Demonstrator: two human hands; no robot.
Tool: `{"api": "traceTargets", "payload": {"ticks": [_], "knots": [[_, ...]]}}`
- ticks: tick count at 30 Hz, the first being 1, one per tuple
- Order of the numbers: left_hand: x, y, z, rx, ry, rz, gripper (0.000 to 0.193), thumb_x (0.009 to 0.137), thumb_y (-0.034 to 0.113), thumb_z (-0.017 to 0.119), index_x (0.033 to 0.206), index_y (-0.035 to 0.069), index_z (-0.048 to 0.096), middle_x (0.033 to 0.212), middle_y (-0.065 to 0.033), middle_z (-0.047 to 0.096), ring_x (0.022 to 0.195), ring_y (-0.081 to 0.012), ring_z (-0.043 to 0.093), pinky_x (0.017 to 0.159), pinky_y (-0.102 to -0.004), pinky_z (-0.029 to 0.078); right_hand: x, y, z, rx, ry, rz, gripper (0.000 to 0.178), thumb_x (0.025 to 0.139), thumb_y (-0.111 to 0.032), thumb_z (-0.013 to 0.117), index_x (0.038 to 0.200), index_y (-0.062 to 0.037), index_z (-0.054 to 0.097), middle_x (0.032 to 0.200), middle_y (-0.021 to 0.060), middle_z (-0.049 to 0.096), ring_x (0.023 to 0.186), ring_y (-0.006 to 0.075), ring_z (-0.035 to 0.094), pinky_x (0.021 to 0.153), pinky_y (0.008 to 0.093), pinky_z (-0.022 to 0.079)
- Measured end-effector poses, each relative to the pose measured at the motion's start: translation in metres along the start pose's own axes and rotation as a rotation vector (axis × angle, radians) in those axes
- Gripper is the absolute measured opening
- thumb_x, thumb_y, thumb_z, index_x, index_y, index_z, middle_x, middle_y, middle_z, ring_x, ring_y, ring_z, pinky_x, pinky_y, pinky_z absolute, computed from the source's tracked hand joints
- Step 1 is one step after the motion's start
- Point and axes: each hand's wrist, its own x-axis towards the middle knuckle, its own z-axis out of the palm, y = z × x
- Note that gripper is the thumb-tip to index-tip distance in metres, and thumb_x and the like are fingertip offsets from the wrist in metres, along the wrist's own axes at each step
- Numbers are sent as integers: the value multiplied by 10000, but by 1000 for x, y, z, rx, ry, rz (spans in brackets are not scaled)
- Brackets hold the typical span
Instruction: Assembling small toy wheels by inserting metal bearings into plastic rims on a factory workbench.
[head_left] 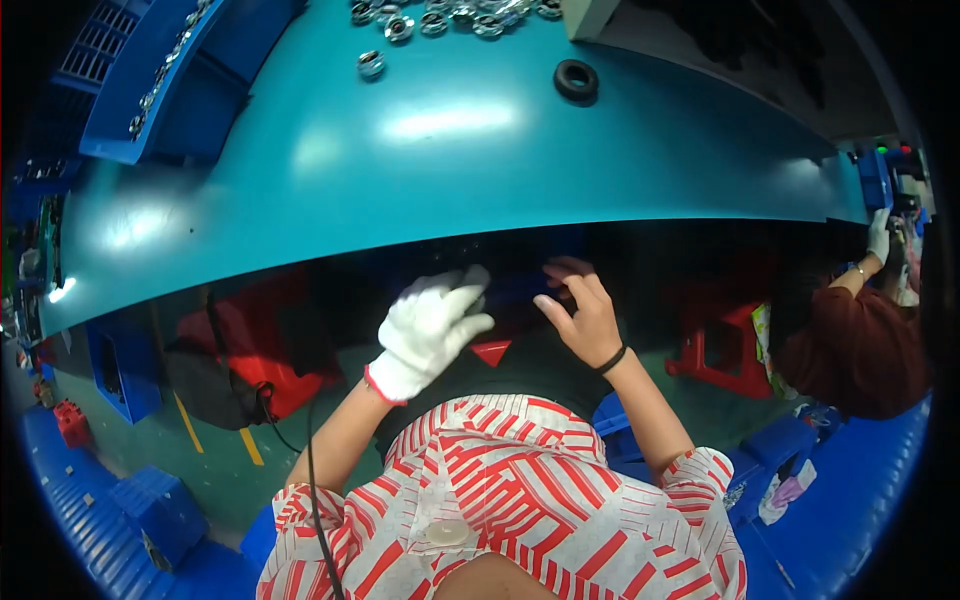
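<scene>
My left hand wears a white work glove with a red cuff edge. Its fingers are half bent and spread, with nothing visible between them. My right hand, bare with a dark band at the wrist, has its fingers and thumb apart and holds nothing. Both hover in front of the near edge of the teal table, touching nothing that I can see. On the tabletop farther off lie a black ring and a lone shiny metal fitting. Behind them is a cluster of similar metal fittings.
A blue bin with small metal parts along it stands at the far left of the table. Red stools flank me below the table edge. At the right a co-worker in a dark red top reaches a gloved hand toward the table.
</scene>
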Motion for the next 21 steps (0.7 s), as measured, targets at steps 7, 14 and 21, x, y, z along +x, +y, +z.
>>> {"api": "traceTargets", "payload": {"ticks": [7, 14, 21], "knots": [[20, -47, 40, 141, -13, -141, 412, 704, 157, 725, 1101, 123, 617, 1096, -105, 589, 1049, -326, 517, 915, -443, 416, 63, -48, -69, -10, 421, -436, 277, 716, 39, 695, 973, -40, 625, 956, 134, 610, 749, 229, 630, 607, 286, 504], [39, 32, -19, -147, -32, 75, 306, 705, 66, 717, 1003, 46, 652, 902, -138, 657, 827, -293, 643, 700, -322, 520, 144, -30, -114, -147, 402, -349, 220, 780, -65, 667, 996, -38, 641, 1001, 116, 601, 807, 223, 620, 642, 284, 505], [51, 53, -41, -410, 113, 97, 341, 681, -61, 691, 1015, -5, 650, 942, -160, 662, 873, -286, 649, 760, -311, 516, 168, -44, -77, -327, 239, -405, 372, 756, -155, 712, 1089, -38, 594, 1069, 111, 585, 903, 280, 593, 750, 334, 498]]}}
